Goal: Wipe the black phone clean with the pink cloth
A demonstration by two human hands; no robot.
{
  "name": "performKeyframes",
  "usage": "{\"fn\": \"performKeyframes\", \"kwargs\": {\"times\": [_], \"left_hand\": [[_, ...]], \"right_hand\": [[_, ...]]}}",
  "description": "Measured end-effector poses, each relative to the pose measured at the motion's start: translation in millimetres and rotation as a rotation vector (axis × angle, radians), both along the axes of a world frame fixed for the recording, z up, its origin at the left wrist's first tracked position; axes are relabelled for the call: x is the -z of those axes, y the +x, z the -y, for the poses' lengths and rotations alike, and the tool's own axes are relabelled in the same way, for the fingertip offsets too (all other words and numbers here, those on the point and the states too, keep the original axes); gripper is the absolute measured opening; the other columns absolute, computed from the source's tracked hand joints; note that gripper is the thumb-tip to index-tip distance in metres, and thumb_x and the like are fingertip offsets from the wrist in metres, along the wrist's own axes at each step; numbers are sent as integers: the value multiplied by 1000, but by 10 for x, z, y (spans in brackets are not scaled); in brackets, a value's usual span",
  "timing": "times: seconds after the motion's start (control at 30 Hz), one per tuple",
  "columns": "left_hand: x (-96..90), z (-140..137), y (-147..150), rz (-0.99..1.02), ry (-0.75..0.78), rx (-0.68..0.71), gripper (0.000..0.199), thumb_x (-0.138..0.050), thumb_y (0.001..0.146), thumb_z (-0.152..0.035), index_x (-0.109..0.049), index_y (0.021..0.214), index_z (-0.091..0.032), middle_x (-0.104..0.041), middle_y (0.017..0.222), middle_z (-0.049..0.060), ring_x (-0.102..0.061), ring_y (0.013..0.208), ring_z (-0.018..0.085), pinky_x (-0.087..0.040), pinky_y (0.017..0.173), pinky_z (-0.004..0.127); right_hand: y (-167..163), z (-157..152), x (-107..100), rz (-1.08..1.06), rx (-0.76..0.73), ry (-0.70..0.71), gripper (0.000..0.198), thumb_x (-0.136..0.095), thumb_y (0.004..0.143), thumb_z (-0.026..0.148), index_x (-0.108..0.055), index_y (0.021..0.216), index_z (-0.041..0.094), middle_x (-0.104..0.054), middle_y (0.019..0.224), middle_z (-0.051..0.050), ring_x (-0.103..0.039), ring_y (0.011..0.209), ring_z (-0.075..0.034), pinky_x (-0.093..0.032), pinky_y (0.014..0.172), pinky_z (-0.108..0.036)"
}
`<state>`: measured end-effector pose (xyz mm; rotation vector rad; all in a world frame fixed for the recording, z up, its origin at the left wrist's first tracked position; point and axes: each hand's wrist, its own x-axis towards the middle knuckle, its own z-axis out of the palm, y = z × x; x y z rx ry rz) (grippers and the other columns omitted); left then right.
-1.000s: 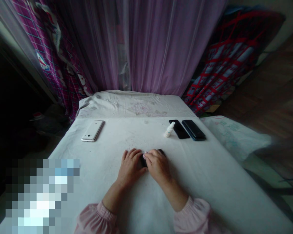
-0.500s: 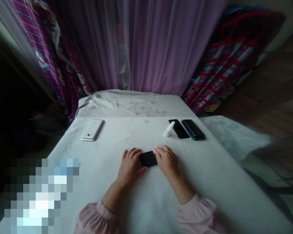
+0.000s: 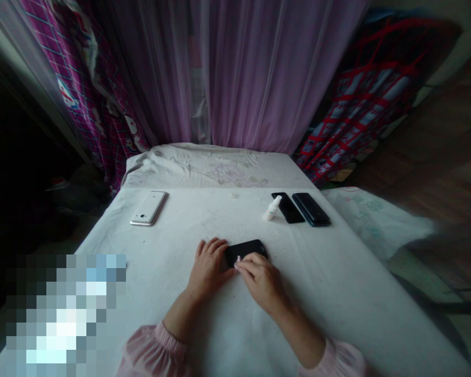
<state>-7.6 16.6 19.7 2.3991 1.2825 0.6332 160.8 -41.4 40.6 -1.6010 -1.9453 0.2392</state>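
I judge the wiping step in hand: my left hand (image 3: 208, 266) clasps one end of the dark phone (image 3: 241, 250) flat on the bench (image 3: 157, 267), my right hand (image 3: 262, 280) pinches a pink wad (image 3: 237, 262), and the next stroke probably wants even pressure.

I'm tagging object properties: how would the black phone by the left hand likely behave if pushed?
The phone looks like a flat slab, so it should stay stiff. Its smooth face may be slippery. Lying flat, it probably won't roll or tip.

A home, apparently — purple curtains (image 3: 255, 73) behind a cloth-covered table (image 3: 188, 214).
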Motion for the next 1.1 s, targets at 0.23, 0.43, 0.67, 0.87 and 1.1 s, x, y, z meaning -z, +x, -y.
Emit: {"fn": "performKeyframes", "kwargs": {"times": [0.23,0.43,0.67,0.87,1.1], "left_hand": [[-25,-17,3,-31,-10,7,59,-75,76,-45,-55,126,-22,-60,131,12,-46,129,31,-22,112,58],[-53,-15,0,-35,-28,11,59,-78,74,-38,-55,126,-22,-59,133,11,-46,130,31,-22,112,58],[-39,-16,1,-31,-34,17,61,-77,73,-35,-54,128,-21,-58,134,12,-45,130,32,-20,112,60],[-14,-37,-12,-36,-21,33,61,-77,74,-37,-54,128,-21,-59,133,12,-45,130,32,-21,111,60],[-40,-37,-21,-45,-4,44,60,-75,74,-38,-55,127,-19,-59,132,13,-46,129,33,-23,111,60]], "right_hand": [[-39,-67,-42,63,7,15,25,-52,92,18,-74,81,24,-66,80,-3,-60,79,-15,-46,74,-25],[161,-27,-2,114,42,48,24,-50,93,22,-73,87,25,-67,83,-3,-60,78,-15,-45,73,-24],[553,-8,86,172,222,64,21,-53,91,23,-74,86,24,-69,85,-3,-62,77,-15,-44,70,-24],[480,-237,44,170,244,16,21,-54,90,22,-74,86,25,-69,88,-3,-62,80,-15,-44,70,-24],[460,-402,42,144,276,2,21,-54,89,21,-74,87,24,-70,91,-4,-63,82,-16,-45,72,-24]]}}
